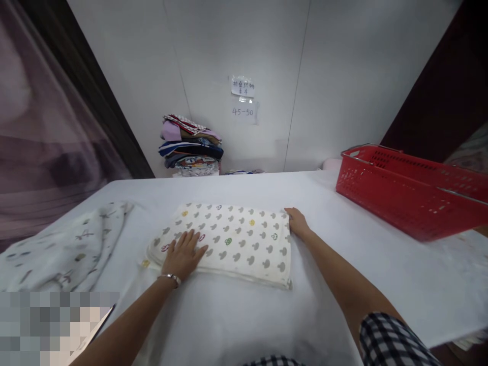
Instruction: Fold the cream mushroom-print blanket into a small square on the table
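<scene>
A white cloth (pixel 232 244) printed with grey mushroom shapes and a few coloured ones lies folded in a rectangle on the white table. My left hand (pixel 184 255), with a bracelet at the wrist, rests flat on the cloth's left part, its fingers spread. At the cloth's upper right corner is my right hand (pixel 298 222), its fingertips touching the edge; whether they pinch the fabric is too small to tell. The cloth's left end is rounded, with a layer sticking out beneath it.
Crumpled patterned fabric (pixel 76 246) lies at the table's left. A red basket (pixel 407 193) stands on the right side of the white table (pixel 259 188). Behind the table's far edge rises a stack of folded clothes (pixel 190 145), and paper signs (pixel 243 99) hang on the wall.
</scene>
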A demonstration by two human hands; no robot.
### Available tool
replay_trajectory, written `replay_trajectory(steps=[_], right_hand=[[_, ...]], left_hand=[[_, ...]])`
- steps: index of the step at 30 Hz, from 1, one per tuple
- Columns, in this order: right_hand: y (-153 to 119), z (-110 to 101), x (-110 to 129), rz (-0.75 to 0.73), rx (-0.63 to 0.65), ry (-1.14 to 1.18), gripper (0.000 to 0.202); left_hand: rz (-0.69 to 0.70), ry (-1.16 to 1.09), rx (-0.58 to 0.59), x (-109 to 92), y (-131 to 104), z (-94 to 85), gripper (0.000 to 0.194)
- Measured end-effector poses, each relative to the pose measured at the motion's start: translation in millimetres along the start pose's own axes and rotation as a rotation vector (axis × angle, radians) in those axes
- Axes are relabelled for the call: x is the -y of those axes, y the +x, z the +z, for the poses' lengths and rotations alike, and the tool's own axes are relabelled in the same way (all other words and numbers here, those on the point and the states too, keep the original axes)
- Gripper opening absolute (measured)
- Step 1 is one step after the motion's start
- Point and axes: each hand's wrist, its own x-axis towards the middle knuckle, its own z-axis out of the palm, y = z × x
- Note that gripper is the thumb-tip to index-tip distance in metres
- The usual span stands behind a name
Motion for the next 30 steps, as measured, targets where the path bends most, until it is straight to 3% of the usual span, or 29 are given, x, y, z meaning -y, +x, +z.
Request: replay_trajectory(steps=[6, 10, 15, 18, 21, 24, 27, 30], right_hand=[[15.2, 2.6, -6.5, -0.024, -0.033, -0.054, 0.035], [17.1, -0.2, -11.9, 0.003, -0.073, -0.082, 0.036], [14.9, 0.9, -15.4, -0.004, -0.039, -0.089, 0.037], [15.2, 4.8, -15.5, 0.001, -0.01, -0.093, 0.042], [18.2, 8.3, -16.8, -0.014, 0.006, -0.111, 0.04], [23.0, 8.4, -21.1, -0.042, 0.001, -0.117, 0.036], [27.9, 5.6, -26.7, -0.053, -0.012, -0.113, 0.035], [30.5, 3.9, -29.7, -0.045, -0.032, -0.106, 0.032]], left_hand=[[0.013, -0.005, -0.032, 1.2, -0.8, 1.7, 0.063], [0.03, -0.014, -0.053, 4.6, -1.8, 5.5, 0.063], [-0.034, -0.066, 0.049, -0.5, 2.6, -4.4, 0.062], [-0.017, -0.108, 0.064, -30.7, 7.0, -18.2, 0.063], [0.191, -0.18, 0.03, -82.1, 6.6, -25.1, 0.063], [0.474, -0.244, 0.039, -128.1, -0.2, -19.5, 0.065], [0.633, -0.258, 0.059, -146.5, -8.4, -9.7, 0.064], [0.646, -0.246, 0.069, -143.7, -12.8, -4.9, 0.063]])
